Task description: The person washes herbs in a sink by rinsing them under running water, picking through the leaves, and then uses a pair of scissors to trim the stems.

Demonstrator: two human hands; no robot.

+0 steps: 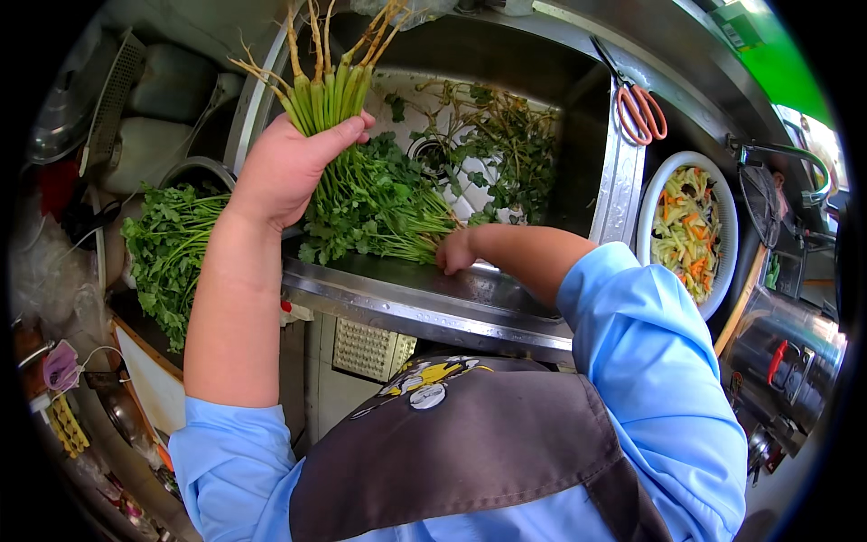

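Observation:
My left hand (pixel 291 162) is closed around a bunch of coriander-like greens (pixel 332 95). Its pale roots point up and away from me, and its leaves hang down into the stainless steel sink (pixel 420 325). Low in the sink, my right hand (pixel 457 251) is at the root ends of more green stems (pixel 413 234); its fingers are partly hidden, so I cannot tell whether they grip. Where the leaves of the two lots meet, they overlap. Wilted, yellowing trimmings (pixel 521 129) are heaped towards the sink's far right, near the drain (pixel 430 152).
Scissors with orange handles (pixel 640 115) lie on the sink's right rim. Beyond it stands a white oval basket (pixel 728 237) of shredded vegetables. More leafy greens (pixel 169 251) rest left of the sink, above a white cutting board (pixel 149 379). A steel pot (pixel 786 366) is at the far right.

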